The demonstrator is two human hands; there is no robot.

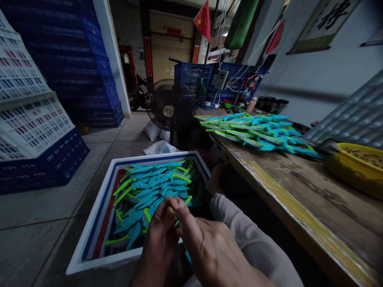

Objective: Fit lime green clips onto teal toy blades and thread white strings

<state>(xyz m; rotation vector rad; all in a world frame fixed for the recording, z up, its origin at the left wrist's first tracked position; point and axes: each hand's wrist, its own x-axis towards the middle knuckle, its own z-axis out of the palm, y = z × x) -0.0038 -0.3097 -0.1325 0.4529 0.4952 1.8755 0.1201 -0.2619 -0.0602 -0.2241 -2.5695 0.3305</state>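
Observation:
My left hand (160, 239) and my right hand (209, 247) meet just over the near edge of a white-rimmed crate (89, 265). Fingers and thumbs of both are closed around a blue and green plastic part (188, 200). A bright green tip of it pokes out above the fingers, and a bit of blue shows below; its middle is hidden. Inside the crate lie many similar turquoise and lime-green plastic parts (152, 183), long and narrow, heaped in rough rows.
On my right runs a wooden table (299, 187) with a taped edge. It carries a pile of turquoise and green pieces (254, 129) and a yellow basin (353, 175). A fan (169, 109) stands ahead. White crates (26, 107) and blue crates (72, 59) are stacked at left.

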